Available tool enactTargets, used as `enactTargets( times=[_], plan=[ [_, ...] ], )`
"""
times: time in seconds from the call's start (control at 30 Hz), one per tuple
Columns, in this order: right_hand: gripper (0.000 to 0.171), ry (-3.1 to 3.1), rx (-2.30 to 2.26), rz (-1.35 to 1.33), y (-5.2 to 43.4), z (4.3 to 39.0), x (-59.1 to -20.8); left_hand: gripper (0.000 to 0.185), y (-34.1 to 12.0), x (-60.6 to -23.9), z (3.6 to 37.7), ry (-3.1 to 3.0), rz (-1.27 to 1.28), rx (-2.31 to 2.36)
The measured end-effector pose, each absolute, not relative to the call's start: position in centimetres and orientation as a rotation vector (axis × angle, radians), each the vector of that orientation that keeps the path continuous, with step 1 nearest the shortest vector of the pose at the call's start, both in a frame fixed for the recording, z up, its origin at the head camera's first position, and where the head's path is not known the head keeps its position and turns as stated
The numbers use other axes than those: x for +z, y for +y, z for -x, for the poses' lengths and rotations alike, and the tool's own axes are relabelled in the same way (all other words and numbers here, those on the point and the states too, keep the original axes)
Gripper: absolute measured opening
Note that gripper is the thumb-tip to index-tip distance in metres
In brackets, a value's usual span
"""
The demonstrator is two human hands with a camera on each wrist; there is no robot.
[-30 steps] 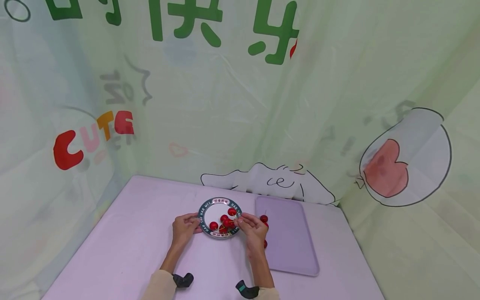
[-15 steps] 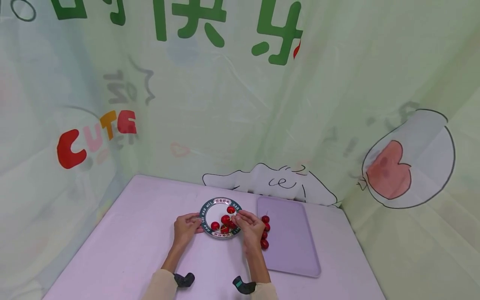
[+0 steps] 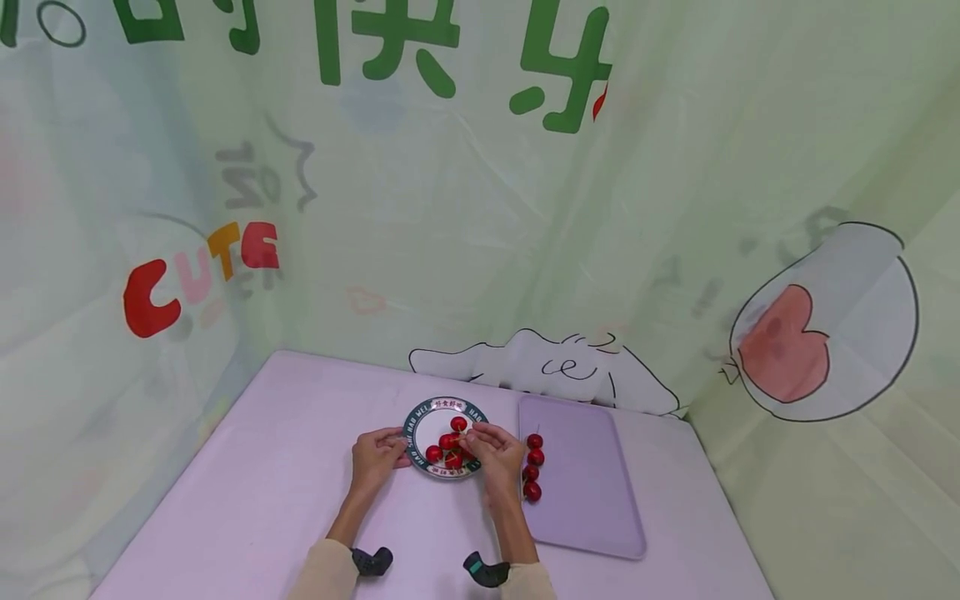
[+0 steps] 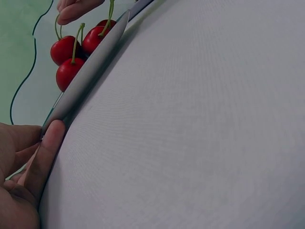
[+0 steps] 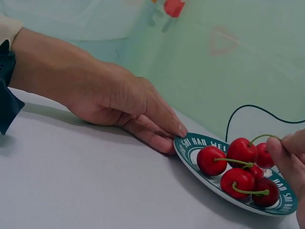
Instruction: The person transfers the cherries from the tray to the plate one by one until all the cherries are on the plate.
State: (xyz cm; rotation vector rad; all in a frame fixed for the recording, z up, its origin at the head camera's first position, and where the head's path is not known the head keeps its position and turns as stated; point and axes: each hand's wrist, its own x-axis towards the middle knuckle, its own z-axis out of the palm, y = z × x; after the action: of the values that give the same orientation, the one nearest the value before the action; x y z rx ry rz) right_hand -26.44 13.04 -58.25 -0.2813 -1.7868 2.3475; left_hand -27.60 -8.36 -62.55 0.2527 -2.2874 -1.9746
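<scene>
My left hand [image 3: 373, 458] pinches the left rim of a small white plate [image 3: 417, 414] with a dark green lettered border, thumb on top and fingers beneath. In the left wrist view the plate [image 4: 90, 74] appears edge-on, close to the table. Several red cherries [image 5: 212, 160] with green stems sit in it. Over the plate's right side, my right hand [image 3: 501, 458] pinches the stem of one cherry [image 5: 241, 150] between thumb and finger. That cherry remains among the others. The right wrist view shows the left hand [image 5: 138, 107] at the far rim.
Right of the plate lies a flat lilac tray [image 3: 581, 475]. Several cherries [image 3: 532, 492] form a row along its left edge. A pale cloth covers the table [image 3: 300, 417], and a printed curtain [image 3: 450, 208] hangs behind it.
My right hand has shifted left from the plate's right rim farther over the cherries, uncovering more of the row on the tray. My left hand keeps its grip on the rim.
</scene>
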Motion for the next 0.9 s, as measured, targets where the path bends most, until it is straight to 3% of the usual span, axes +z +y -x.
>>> enactTargets(
  times=[0.9],
  plan=[
    [0.025, -2.145, 2.053, 0.274, 11.5, 26.6, -58.0, 0.031, -8.6, -63.3, 28.0, -2.267, -0.253, -2.001]
  ],
)
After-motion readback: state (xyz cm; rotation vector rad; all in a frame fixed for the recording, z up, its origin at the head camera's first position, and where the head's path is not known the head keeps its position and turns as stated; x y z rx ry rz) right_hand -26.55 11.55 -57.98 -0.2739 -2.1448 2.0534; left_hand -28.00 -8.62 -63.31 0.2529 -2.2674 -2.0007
